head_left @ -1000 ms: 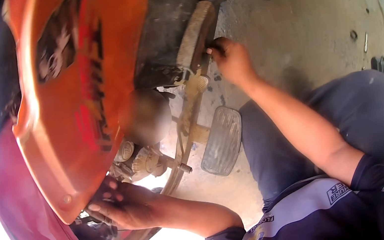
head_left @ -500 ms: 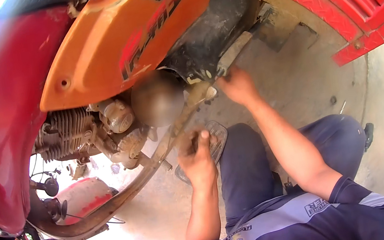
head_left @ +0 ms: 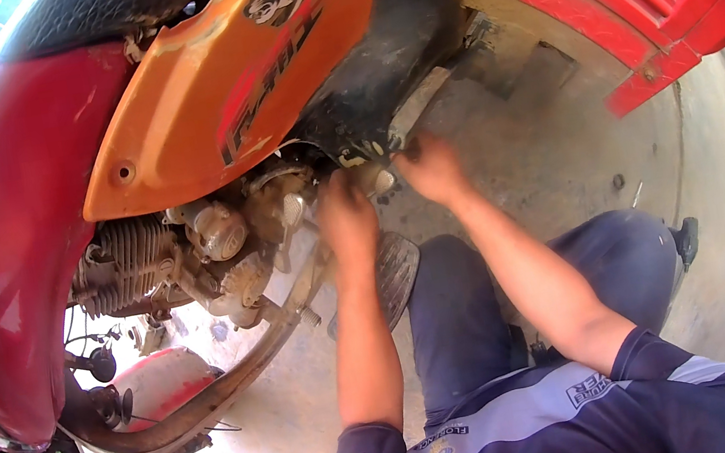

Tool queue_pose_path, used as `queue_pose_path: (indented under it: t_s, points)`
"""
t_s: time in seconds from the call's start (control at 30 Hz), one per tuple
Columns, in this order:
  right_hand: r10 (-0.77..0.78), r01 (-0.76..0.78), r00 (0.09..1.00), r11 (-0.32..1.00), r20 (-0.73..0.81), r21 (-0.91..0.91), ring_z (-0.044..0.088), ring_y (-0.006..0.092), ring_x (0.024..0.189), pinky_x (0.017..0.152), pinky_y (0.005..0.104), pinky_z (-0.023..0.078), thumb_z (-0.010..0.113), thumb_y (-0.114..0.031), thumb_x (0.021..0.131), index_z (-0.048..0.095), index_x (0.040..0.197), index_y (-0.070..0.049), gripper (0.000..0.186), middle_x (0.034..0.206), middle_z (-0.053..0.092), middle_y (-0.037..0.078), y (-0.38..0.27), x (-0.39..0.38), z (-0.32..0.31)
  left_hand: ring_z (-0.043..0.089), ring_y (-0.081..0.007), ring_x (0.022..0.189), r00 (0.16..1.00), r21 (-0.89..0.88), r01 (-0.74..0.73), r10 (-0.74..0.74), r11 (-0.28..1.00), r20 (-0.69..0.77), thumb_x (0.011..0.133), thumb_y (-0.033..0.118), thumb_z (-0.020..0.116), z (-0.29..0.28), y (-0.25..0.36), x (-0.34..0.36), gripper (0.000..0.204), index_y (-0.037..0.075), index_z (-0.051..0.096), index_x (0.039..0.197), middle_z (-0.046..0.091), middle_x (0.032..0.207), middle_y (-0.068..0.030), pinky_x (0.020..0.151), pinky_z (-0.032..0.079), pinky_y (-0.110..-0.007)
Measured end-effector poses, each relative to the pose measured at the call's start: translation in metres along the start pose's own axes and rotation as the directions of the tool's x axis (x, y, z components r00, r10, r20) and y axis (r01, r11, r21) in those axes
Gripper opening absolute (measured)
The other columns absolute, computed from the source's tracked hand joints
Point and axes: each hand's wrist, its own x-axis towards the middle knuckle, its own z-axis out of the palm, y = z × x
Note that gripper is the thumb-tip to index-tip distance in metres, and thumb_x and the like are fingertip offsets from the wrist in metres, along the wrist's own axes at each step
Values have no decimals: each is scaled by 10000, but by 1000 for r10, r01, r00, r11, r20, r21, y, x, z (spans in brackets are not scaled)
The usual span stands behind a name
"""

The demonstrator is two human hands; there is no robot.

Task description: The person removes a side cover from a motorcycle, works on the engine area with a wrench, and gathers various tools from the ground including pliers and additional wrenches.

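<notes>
My left hand (head_left: 348,219) has its fingers curled in beside the dirty engine casing, under the lower edge of the orange side panel (head_left: 234,76). Its fingertips are out of sight behind the hand. Close to its right, my right hand (head_left: 431,170) is closed at the lower end of the black plastic cover (head_left: 381,43), beside a worn metal bar (head_left: 421,105). What either hand grips is hidden or too small to make out. A curved, rusty frame tube (head_left: 242,364) runs below the engine (head_left: 131,263), toward my left hand. A ribbed foot pedal (head_left: 401,277) sits under my left wrist.
A large dark red tank or fender (head_left: 24,242) fills the left side. Red metal bodywork (head_left: 623,14) curves over the upper right. My bent knees (head_left: 459,296) are near the pedal, above a concrete floor (head_left: 542,160). A red-and-white rounded part (head_left: 169,380) lies lower left.
My left hand has risen from over the pedal to the engine casing, and its raised thumb has folded in. My right hand stays by the metal bar. The whole view has shifted slightly.
</notes>
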Motion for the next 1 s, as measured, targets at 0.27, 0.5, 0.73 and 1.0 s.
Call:
queue_pose_path:
  t_s: [0.27, 0.5, 0.73, 1.0]
  points:
    - [7, -7, 1000, 1000, -26, 30, 685, 408, 1020, 880, 467, 546, 715, -255, 850, 611, 1117, 2, 385, 1061, 718, 217, 6, -2, 2, 704, -318, 960, 950, -128, 140, -97, 982, 296, 858, 64, 608, 1, 1, 7, 272, -26, 733, 1081, 724, 1052, -203, 844, 531, -383]
    - [-19, 25, 999, 991, -45, 128, 709, 370, 987, 855, 441, 559, 725, -205, 848, 608, 1128, 8, 370, 1036, 722, 210, 0, -7, 4, 653, -223, 1031, 603, -508, 735, -91, 448, 793, 862, -59, 593, -15, -14, 43, 384, -104, 617, 1242, 691, 1117, -152, 931, 504, -301]
    - [-42, 42, 999, 998, 6, 44, 678, 395, 1050, 893, 451, 548, 715, -208, 847, 616, 1163, -4, 389, 1099, 710, 209, -3, -5, -1, 673, -291, 1075, 770, -793, 608, -275, 45, 575, 840, -139, 486, 24, -19, 25, 333, -145, 608, 1150, 658, 1131, -210, 972, 549, -347]
    - [-88, 87, 996, 995, -17, -53, 689, 374, 985, 830, 450, 549, 694, -241, 863, 631, 1146, -13, 369, 1064, 705, 200, 16, 2, -6, 597, -361, 1229, 774, -766, 631, -162, 124, 612, 830, -92, 475, 12, -20, 17, 429, -146, 555, 1248, 617, 1256, -245, 1102, 479, -427]
